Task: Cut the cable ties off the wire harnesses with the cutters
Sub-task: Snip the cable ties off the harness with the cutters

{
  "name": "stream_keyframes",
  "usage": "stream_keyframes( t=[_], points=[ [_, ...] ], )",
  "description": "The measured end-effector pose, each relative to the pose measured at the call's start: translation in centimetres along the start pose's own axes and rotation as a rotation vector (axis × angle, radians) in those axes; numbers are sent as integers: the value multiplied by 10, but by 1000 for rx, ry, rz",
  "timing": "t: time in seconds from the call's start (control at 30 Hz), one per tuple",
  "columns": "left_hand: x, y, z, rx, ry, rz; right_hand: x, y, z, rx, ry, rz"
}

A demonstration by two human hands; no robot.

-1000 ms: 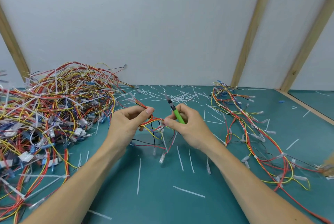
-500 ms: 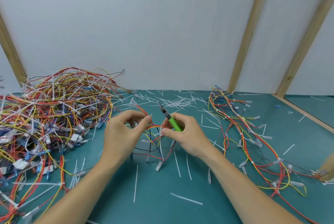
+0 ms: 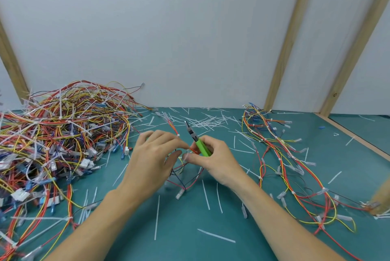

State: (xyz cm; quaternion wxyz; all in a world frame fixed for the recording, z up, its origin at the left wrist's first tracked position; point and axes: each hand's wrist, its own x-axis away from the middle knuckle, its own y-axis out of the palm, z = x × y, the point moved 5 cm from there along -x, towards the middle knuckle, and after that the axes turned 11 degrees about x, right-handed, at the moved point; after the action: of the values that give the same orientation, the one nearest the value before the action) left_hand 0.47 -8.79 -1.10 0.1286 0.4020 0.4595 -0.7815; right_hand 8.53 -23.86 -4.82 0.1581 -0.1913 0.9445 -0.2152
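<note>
My left hand (image 3: 152, 157) and my right hand (image 3: 213, 159) meet above the middle of the green mat, fingertips almost touching. Between them hangs a small wire harness (image 3: 181, 178) of red, black and yellow wires; both hands pinch it near its top. My right hand also holds the green-handled cutters (image 3: 198, 141), whose dark jaws point up and away, clear of the wires. A red branch of the harness with a white cable tie (image 3: 178, 134) runs up behind my left fingers.
A big tangled heap of tied harnesses (image 3: 57, 134) fills the left side. Loose harnesses (image 3: 282, 161) lie spread on the right. Cut white tie strips (image 3: 202, 121) litter the mat (image 3: 185, 222). A wooden post (image 3: 382, 197) stands at the right edge.
My hands have come closer together, and my left thumb and fingers now meet my right fingers at the harness. The cutters stay tilted up in my right hand.
</note>
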Motion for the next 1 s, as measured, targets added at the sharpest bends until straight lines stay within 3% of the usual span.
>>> stream_keyframes(
  t=[0.2, 0.3, 0.37, 0.47, 0.57, 0.7, 0.77, 0.87, 1.0],
  points=[
    [4, 1, -2, -57, -55, 94, 2, -1, -3, -17, 21, 103],
    [1, -10, 16, -64, 59, 243, 3, 0, -5, -57, 25, 147],
    [1, -6, 30, -9, 98, 216, 3, -2, -8, -74, 20, 172],
    [5, 9, 29, 44, -47, 106, 4, -3, -10, -105, 36, 184],
    [9, 8, 12, 86, -214, 128, 5, -1, -13, -125, 32, 178],
    [11, 12, 5, 42, -310, 103, 6, 4, -15, -166, 23, 151],
    [12, 18, -1, 152, -415, 73, 6, 6, -16, -195, 36, 115],
    [13, 28, -11, 626, -570, 35, 7, 8, -14, -251, 117, 36],
    [15, 32, -11, 1010, -723, 166, 7, 7, -12, -281, 169, -4]
  ],
)
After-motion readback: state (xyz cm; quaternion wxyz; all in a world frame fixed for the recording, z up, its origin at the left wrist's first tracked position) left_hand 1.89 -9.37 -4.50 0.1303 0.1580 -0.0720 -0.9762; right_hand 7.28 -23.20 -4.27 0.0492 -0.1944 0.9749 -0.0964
